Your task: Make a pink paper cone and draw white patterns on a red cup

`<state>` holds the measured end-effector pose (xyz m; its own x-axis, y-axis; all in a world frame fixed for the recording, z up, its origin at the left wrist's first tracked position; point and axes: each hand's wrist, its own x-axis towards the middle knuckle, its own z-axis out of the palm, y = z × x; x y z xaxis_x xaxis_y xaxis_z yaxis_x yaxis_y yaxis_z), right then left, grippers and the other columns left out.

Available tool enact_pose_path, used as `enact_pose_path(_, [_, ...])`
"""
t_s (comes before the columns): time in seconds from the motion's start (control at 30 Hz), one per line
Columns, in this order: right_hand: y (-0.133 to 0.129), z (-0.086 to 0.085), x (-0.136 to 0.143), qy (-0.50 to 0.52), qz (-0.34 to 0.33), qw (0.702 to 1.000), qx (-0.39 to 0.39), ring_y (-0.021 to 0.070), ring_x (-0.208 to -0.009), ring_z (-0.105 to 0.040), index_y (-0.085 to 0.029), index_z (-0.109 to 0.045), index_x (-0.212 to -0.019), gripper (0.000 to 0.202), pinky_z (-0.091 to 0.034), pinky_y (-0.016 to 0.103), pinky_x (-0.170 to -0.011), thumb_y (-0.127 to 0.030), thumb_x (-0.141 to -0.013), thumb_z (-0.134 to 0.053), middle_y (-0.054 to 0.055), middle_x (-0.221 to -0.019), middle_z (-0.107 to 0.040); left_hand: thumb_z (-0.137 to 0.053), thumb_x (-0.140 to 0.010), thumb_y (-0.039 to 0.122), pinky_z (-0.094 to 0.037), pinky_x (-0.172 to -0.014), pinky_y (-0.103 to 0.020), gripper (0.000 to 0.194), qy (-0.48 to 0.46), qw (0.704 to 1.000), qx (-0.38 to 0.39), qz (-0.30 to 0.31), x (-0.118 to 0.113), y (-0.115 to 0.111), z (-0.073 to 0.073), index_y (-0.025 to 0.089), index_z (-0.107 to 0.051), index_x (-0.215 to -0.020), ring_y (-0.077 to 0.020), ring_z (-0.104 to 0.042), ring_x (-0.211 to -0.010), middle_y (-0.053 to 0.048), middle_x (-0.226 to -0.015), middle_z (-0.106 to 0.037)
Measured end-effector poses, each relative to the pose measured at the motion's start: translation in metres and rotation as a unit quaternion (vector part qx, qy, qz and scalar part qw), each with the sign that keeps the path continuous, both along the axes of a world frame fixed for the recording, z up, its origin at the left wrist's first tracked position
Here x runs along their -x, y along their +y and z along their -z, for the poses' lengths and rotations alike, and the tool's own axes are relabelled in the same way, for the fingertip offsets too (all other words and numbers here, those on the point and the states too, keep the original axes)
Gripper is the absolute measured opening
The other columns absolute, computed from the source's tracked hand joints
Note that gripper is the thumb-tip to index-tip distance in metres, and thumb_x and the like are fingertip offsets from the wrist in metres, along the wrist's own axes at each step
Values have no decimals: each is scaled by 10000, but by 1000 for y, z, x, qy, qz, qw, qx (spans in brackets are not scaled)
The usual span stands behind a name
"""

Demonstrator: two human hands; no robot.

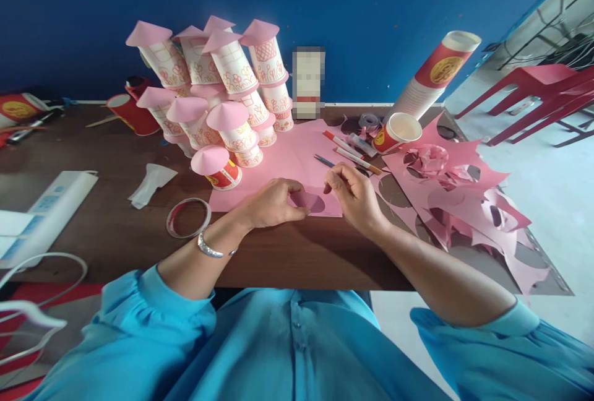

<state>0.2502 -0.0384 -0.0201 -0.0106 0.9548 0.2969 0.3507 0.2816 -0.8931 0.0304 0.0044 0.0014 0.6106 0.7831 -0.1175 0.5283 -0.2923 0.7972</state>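
Note:
My left hand (277, 204) pinches the edge of a small pink paper piece (312, 202) above the front edge of a large pink sheet (297, 169). To its right, my right hand (355, 195) is raised beside the piece, thumb and fingers pressed together; whatever they hold, if anything, is too small to make out. Behind my left hand stand stacked paper cups with pink cone roofs (228, 117) and drawn patterns. Markers (343, 145) and a pair of scissors (323, 160) lie behind my right hand.
A tape roll (188, 218) lies left of my left wrist. Pink paper scraps (459, 197) cover the right side. A tall cup stack (431, 76) leans at the back right, near an upright cup (398, 132). Red stools (533, 94) stand beyond the table (301, 258).

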Motion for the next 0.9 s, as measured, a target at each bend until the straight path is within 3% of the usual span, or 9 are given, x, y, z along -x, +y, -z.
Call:
enact_pose_path(0.2, [1,-3,0,10,-69,997,20,244,-962,-725,-259,-814,-943,557,-563,394,-902,-803,-1003,-712,77,-1026,-801,-783,-766,359,-490,-770,-319,165,1,1000,10,-6,0,1,0,203,-731,-749,-193,-667,-763,-9,-760,-754])
enact_pose_path(0.27, [2,-2,2,7,-98,994,42,243,-950,-736,-258,-838,-917,538,-569,398,-909,-790,-963,-774,72,-996,-805,-787,-742,320,-472,-724,-306,132,0,1000,17,-8,0,-1,-1,205,-722,-748,-179,-640,-723,3,-726,-728])
enact_pose_path(0.43, [4,3,4,15,-114,992,60,221,-840,-695,-249,-778,-730,567,-558,397,-872,-779,-927,-811,42,-845,-759,-791,-725,291,-454,-690,-298,121,-9,1000,26,-5,0,-2,-2,204,-709,-746,-173,-614,-713,-6,-742,-740])
enact_pose_path(0.57, [5,3,0,39,-97,991,81,207,-815,-655,-231,-757,-740,590,-530,366,-813,-790,-925,-802,41,-831,-747,-822,-738,341,-487,-738,-307,181,-62,996,64,-2,3,3,-3,193,-718,-747,-183,-635,-774,-25,-788,-753])
enact_pose_path(0.7, [6,-2,-4,54,-96,990,91,211,-806,-620,-224,-722,-744,693,-511,356,-779,-896,-916,-732,37,-803,-709,-875,-702,415,-481,-718,-309,293,-113,984,132,-26,6,9,-3,177,-715,-760,-183,-604,-788,-25,-778,-693])
enact_pose_path(0.8, [5,-5,-4,66,-113,985,113,205,-803,-609,-218,-700,-757,758,-518,350,-788,-954,-932,-648,33,-795,-677,-877,-687,409,-461,-710,-310,298,-116,981,153,-26,7,10,-4,169,-727,-779,-176,-584,-777,-22,-782,-677])
enact_pose_path(0.9, [5,-6,-2,61,-132,979,142,186,-782,-586,-213,-698,-772,729,-495,331,-752,-934,-876,-743,19,-789,-663,-862,-686,386,-422,-681,-304,277,-92,985,143,-19,6,9,-5,178,-679,-701,-157,-544,-726,-3,-715,-629])
